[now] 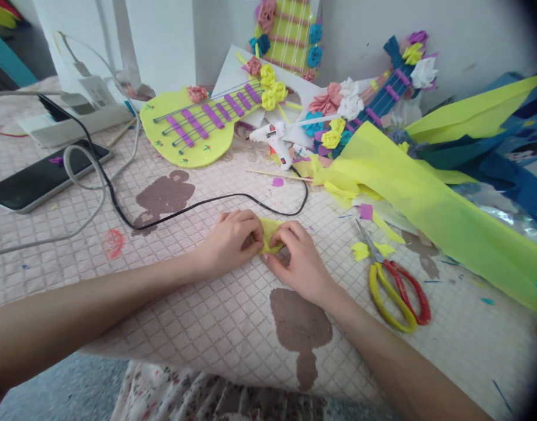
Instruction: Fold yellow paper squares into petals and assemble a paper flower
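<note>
A small piece of yellow crepe paper (272,229) is pinched between both my hands, just above the quilted cloth. My left hand (235,240) grips its left side with curled fingers. On its right side, the thumb and fingers of my right hand (298,254) close on the paper. Part of the piece is hidden behind my fingers. To the right lie scissors (384,275) with one yellow and one red handle, beside small yellow scraps (360,251). Beyond my hands rests a white glue gun (277,142), its black cord (224,199) curving leftward across the cloth.
A yellow paper guitar (193,126) with purple strips lies behind, near a blue one (382,102) decorated with paper flowers. Long yellow crepe sheets (426,204) spread at right. A phone (44,175) and a power strip (75,120) with cables occupy the left.
</note>
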The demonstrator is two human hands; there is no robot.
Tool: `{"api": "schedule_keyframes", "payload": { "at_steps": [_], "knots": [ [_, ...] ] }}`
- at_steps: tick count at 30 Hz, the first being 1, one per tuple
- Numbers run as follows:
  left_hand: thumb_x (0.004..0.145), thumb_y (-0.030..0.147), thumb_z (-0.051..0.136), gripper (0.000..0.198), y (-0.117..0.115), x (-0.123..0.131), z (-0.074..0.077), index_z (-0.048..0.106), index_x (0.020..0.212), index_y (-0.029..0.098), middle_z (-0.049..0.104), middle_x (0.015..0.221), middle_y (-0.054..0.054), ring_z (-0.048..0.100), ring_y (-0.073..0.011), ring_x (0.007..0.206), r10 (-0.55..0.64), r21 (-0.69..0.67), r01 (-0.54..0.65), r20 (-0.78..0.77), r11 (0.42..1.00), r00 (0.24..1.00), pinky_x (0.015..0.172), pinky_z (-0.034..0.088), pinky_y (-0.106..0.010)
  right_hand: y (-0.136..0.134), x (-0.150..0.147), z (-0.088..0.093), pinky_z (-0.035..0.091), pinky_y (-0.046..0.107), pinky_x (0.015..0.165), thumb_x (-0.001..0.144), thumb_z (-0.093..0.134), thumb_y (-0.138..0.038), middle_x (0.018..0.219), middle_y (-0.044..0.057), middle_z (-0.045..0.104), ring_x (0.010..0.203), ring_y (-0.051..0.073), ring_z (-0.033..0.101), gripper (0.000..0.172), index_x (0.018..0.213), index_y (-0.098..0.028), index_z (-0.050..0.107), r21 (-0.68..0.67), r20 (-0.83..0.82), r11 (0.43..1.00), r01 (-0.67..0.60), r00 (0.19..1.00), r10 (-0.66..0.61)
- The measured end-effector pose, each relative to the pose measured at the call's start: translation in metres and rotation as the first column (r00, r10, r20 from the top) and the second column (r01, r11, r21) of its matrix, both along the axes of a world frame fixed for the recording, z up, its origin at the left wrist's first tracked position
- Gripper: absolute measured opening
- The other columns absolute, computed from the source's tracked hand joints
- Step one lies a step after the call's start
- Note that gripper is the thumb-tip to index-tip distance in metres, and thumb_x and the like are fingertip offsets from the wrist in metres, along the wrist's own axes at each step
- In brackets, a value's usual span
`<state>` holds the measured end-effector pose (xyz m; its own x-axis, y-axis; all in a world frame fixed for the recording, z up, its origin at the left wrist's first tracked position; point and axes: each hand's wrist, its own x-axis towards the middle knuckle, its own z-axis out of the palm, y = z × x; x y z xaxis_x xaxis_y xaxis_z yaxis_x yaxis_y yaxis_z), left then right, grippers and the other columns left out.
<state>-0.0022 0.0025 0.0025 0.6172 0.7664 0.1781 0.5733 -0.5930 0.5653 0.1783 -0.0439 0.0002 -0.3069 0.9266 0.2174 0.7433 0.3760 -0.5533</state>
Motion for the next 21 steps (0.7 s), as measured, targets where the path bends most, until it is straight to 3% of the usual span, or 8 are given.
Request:
{"api": "schedule_keyframes", "payload": {
  "at_steps": [5, 14, 21],
  "knots": [
    [0.079, 0.014, 0.053, 0.005, -0.0013, 0.0013, -0.0008, 0.058, 0.076, 0.016, 0.059, 0.087, -0.004, 0.053, -0.0192, 0.086, 0.018, 0.017, -0.018, -0.008, 1.000, 1.000, 0.078, 0.035, -0.036, 0.0001, 0.0010, -0.0016, 0.044, 0.038, 0.078, 0.081, 0.057, -0.020, 0.092, 0.006, 0.051, 0.091, 0.022, 0.052, 0.006, 0.084, -0.020, 0.052, 0.017, -0.007, 1.000, -0.011, 1.000, 0.011],
    [0.077, 0.014, 0.053, 0.005, -0.0008, 0.0007, -0.0003, 0.057, 0.077, 0.017, 0.059, 0.087, -0.004, 0.054, -0.0197, 0.086, 0.009, 0.030, -0.008, -0.011, 1.000, 1.000, 0.078, 0.036, -0.037, -0.0001, -0.0020, 0.0023, 0.044, 0.039, 0.078, 0.075, 0.063, -0.024, 0.091, 0.006, 0.050, 0.090, 0.023, 0.051, 0.014, 0.080, -0.021, 0.050, -0.012, 0.018, 1.000, 0.029, 0.999, -0.029],
    [0.077, 0.012, 0.052, 0.007, 0.0001, 0.0004, 0.0007, 0.057, 0.080, 0.017, 0.060, 0.087, -0.003, 0.054, -0.0196, 0.087, 0.010, 0.013, -0.010, 0.005, 1.000, 1.000, 0.078, 0.036, -0.036, 0.0006, 0.0019, 0.0064, 0.045, 0.039, 0.078, 0.080, 0.061, -0.028, 0.093, 0.006, 0.050, 0.090, 0.022, 0.051, 0.012, 0.083, -0.021, 0.051, -0.032, -0.009, 0.999, -0.026, 1.000, 0.025]
  ]
}}
